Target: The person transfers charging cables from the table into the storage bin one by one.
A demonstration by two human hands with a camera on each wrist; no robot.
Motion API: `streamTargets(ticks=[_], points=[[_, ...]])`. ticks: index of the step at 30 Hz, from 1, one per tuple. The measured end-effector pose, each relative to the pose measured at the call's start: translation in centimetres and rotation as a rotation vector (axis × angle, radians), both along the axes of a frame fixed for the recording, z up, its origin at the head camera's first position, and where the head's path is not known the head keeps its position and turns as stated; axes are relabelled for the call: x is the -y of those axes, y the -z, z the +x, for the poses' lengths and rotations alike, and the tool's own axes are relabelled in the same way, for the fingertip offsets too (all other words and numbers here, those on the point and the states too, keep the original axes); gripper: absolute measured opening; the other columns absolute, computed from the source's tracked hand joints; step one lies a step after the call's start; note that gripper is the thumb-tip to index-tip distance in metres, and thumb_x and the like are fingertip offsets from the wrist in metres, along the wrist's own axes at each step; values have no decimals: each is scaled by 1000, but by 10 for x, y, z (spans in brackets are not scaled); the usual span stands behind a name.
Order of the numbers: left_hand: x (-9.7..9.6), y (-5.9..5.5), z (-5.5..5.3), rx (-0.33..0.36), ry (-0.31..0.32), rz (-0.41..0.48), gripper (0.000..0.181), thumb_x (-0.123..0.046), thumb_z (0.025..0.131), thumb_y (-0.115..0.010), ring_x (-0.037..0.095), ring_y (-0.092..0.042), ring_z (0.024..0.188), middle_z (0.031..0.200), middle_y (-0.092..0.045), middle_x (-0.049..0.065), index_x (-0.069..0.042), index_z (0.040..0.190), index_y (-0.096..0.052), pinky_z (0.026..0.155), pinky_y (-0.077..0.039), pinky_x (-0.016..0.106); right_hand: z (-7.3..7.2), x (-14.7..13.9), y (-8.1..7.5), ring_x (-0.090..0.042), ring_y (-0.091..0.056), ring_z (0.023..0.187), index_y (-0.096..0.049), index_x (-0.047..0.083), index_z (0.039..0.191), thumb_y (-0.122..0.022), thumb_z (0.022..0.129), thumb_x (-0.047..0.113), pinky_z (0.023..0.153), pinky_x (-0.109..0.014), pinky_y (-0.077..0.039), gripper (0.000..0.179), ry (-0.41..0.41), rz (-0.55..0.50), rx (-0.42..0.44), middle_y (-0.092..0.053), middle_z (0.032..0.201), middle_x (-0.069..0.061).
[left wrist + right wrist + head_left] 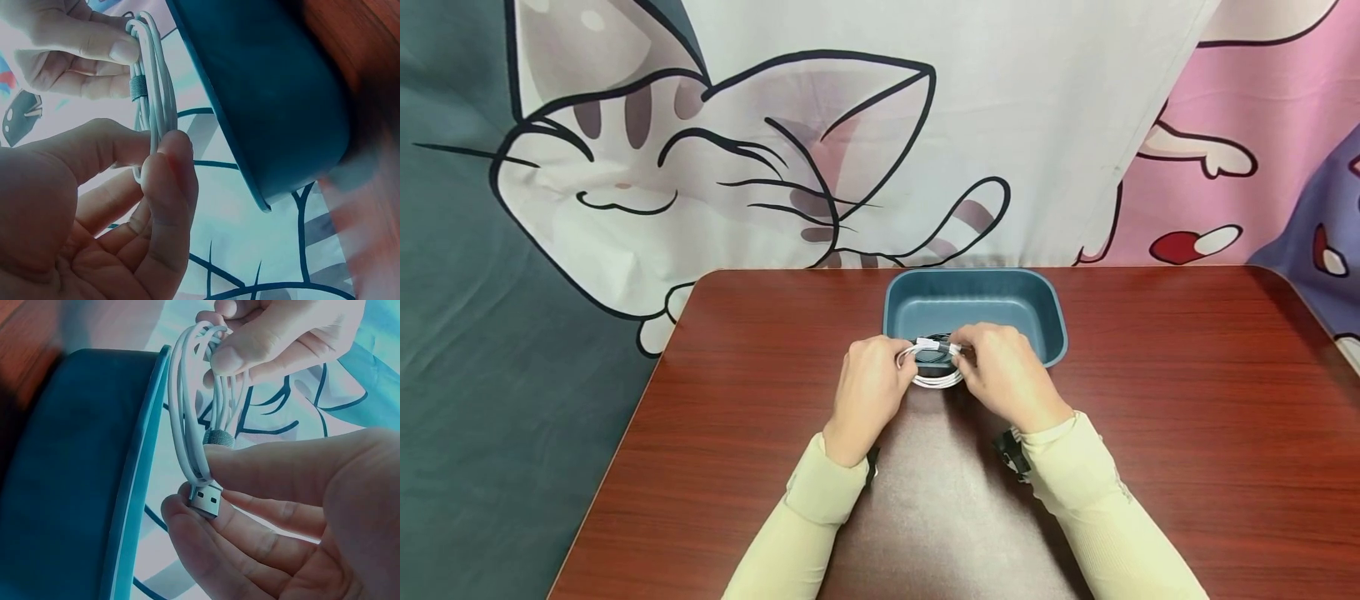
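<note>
A coiled white USB cable (937, 382) is held up between both hands, just over the near rim of a blue-green plastic bin (1051, 333). My left hand (868, 383) pinches the left side of the coil between thumb and fingers. On the other side, my right hand (1007, 371) grips the coil close to its metal USB plug (205, 503). A dark ribbed strap (219, 439) binds the strands together. Dark thin loops (931, 357) show behind the white coil, inside the bin; what they are cannot be made out.
The bin stands at the far edge of a reddish-brown wooden table (745, 400). Behind it hangs a curtain (1037, 108) with cartoon cat prints. Wrist-worn devices (1013, 454) sit under the cream sleeves (1071, 467).
</note>
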State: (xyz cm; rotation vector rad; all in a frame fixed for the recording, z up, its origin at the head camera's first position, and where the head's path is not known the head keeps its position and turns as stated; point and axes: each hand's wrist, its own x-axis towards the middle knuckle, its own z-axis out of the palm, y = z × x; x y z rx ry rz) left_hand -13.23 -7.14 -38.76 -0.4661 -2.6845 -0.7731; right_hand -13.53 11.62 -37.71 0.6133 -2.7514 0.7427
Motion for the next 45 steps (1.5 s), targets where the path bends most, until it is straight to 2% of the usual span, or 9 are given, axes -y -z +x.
streamTargets(ticks=[8, 15, 20, 23, 32, 45], points=[[-2, -2, -4, 8, 1, 5, 14, -4, 82, -69, 21, -66, 67, 73, -70, 1, -13, 84, -79, 61, -53, 37, -2, -2, -2, -25, -69, 79, -75, 1, 99, -73, 83, 0, 71, -45, -54, 16, 6, -9, 8, -73, 90, -9], [-3, -4, -7, 28, 3, 4, 13, -4, 84, -70, 20, -67, 69, 77, -71, 2, -12, 88, -80, 61, -53, 35, -5, -3, -3, -26, -69, 78, -75, 1, 98, -72, 83, 0, 70, -46, -54, 16, 10, -24, 1, -73, 90, -10], [-4, -6, -10, 24, 7, 4, 12, -4, 84, -70, 17, -62, 63, 71, -68, 0, -12, 84, -79, 57, -49, 32, -7, -3, -3, -25, -68, 78, -75, 1, 98, -72, 83, 0, 70, -46, -54, 15, 17, -38, 0, -73, 88, -9], [-4, -5, -12, 23, 1, 2, 13, -4, 84, -69, 17, -60, 61, 69, -67, -1, -13, 83, -78, 56, -49, 33, -8, -2, -3, -25, -69, 78, -75, 2, 98, -72, 84, 0, 70, -46, -54, 14, 24, -42, 4, -73, 89, -9], [-6, -5, -17, 28, -29, 4, 13, -4, 85, -70, 23, -67, 67, 76, -72, 1, -12, 87, -80, 61, -53, 37, -12, 1, -3, -27, -68, 76, -75, 2, 98, -71, 84, 0, 68, -47, -53, 14, 57, -57, 3, -73, 88, -9], [-8, -7, -25, 18, -37, -6, 16, -4, 84, -69, 23, -60, 58, 63, -64, -2, -16, 75, -76, 56, -50, 38, -19, 4, -5, -26, -66, 71, -76, 5, 94, -71, 82, -2, 66, -46, -52, 14, 100, -82, 22, -70, 77, -4]])
